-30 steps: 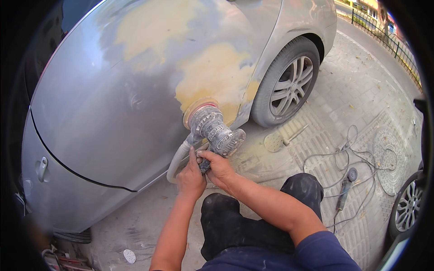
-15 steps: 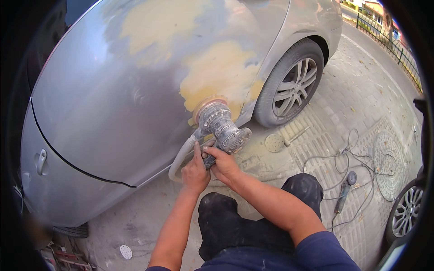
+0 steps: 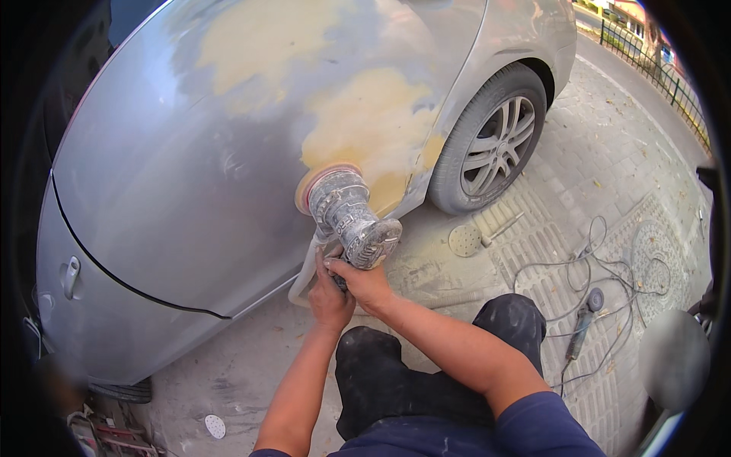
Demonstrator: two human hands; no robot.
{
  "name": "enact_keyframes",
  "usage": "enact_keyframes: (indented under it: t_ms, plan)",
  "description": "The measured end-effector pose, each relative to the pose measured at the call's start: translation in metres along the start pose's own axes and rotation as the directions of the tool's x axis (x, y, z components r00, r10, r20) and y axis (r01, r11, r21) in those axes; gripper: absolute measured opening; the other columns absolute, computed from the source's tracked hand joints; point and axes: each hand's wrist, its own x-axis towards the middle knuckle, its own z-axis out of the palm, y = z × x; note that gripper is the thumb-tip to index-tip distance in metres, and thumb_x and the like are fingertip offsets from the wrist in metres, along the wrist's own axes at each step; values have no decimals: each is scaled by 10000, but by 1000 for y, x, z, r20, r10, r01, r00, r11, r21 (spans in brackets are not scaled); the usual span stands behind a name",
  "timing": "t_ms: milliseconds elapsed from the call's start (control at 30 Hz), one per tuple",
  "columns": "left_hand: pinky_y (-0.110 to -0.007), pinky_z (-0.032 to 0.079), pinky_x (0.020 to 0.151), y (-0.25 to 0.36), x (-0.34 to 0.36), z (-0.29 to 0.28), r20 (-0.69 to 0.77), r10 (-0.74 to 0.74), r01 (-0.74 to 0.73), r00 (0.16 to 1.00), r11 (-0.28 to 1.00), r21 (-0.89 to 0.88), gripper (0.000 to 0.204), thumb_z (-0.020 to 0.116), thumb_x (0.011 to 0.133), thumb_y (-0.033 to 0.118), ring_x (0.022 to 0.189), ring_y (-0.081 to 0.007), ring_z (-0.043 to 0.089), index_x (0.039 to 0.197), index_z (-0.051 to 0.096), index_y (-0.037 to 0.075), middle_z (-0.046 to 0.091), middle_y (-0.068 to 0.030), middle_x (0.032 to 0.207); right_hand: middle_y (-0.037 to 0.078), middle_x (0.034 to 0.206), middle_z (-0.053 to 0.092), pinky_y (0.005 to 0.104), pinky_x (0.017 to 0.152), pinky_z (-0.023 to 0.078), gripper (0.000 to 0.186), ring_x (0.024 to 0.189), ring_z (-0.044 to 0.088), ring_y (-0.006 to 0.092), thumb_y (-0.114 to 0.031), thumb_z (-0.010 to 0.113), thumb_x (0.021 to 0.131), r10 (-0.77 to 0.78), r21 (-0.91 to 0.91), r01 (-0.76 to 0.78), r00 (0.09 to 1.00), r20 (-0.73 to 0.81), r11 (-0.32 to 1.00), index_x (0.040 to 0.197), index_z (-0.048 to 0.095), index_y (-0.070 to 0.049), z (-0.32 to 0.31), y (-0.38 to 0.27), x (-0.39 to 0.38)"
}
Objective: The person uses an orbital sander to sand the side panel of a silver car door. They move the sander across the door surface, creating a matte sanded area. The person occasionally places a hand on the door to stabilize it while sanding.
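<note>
A dusty grey disc sander (image 3: 343, 209) presses its round pad against the lower door of the silver car (image 3: 190, 221). The pad lies at the left edge of a yellow filler patch (image 3: 373, 122). My right hand (image 3: 362, 284) is closed round the sander's handle, below the motor. Just left of it, my left hand (image 3: 329, 298) is closed on the handle too, by the hose end. A pale hose (image 3: 303, 280) runs from the sander down behind my hands. My fingers partly hide the handle.
The car's wheel (image 3: 491, 141) stands right of the sander. On the paving lie a round perforated pad with a handle (image 3: 465, 241), a tangle of cable (image 3: 586, 259) and an angle grinder (image 3: 585, 324). A white perforated disc (image 3: 215, 426) lies at lower left. A blurred round shape (image 3: 674, 359) shows at right.
Both hands have moved the sander a little left along the door, from the filler's lower part to its left edge. A blurred round shape has appeared at the right.
</note>
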Motion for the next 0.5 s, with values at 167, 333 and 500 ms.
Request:
enact_keyframes:
  t_ms: [167,333,500]
  plan:
    - [-603,541,844,7,-17,3,122,-210,212,970,977,-2,1022,760,915,296,1039,-494,715,1689,130,75,700,-202,1366,47,1084,716,332,916,560,278,1033,681,160,-71,797,899,-4,-271,-17,997,-76,963,1156,695,-43,-2,17,-7]
    - [-619,525,849,9,-15,1,126,-230,236,965,971,-29,1055,766,913,332,1042,-525,703,1695,97,101,697,-233,1355,83,1149,720,361,945,567,367,1081,690,187,-82,805,872,-132,-278,91,982,-133,956,1212,683,-19,7,18,-8]
    - [-600,536,820,16,3,10,87,-90,100,992,987,-127,1086,775,905,321,1042,-528,700,1687,73,46,702,-233,1345,141,1225,739,378,974,569,492,1136,714,236,-132,825,839,-113,-239,82,987,-115,967,1281,670,20,-6,-5,8]
